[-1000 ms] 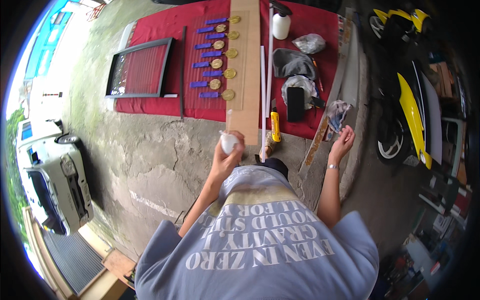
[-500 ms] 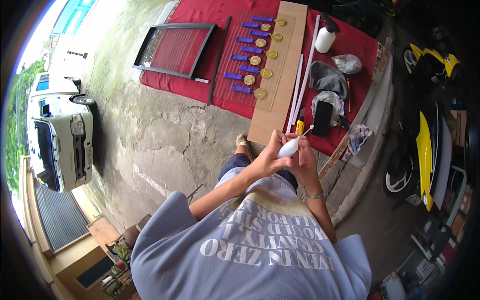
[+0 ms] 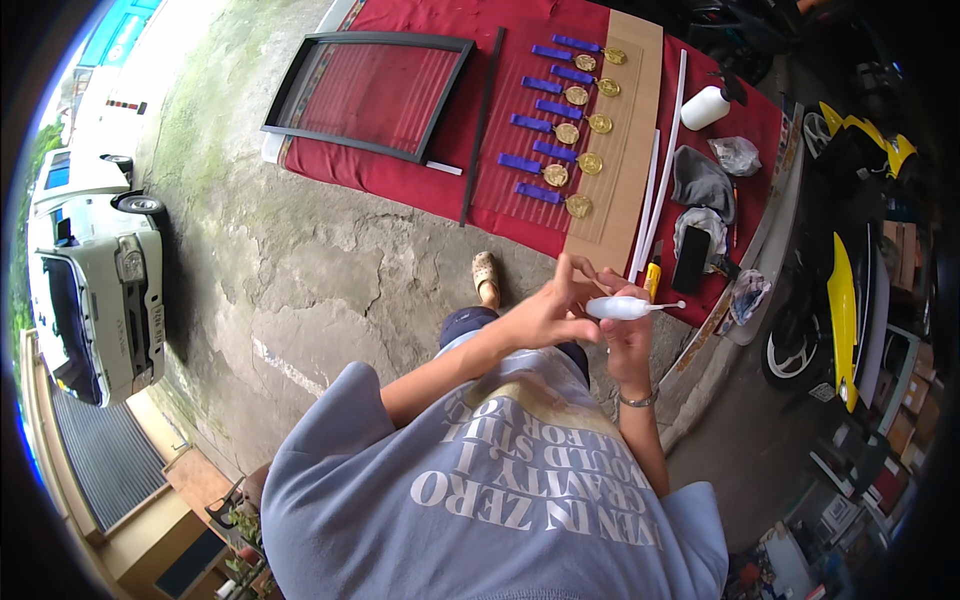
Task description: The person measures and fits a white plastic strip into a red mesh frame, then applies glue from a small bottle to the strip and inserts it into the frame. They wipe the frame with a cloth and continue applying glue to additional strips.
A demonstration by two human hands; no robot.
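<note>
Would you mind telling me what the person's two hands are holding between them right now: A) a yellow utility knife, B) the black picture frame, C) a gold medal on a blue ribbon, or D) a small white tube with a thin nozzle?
D: the left hand and right hand together grip a small white tube with its thin nozzle pointing right, above the red cloth.

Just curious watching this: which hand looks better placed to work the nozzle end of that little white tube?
Probably the right hand: it sits under the nozzle end of the white tube, while the left hand grips the tube's back end, steadying it.
</note>
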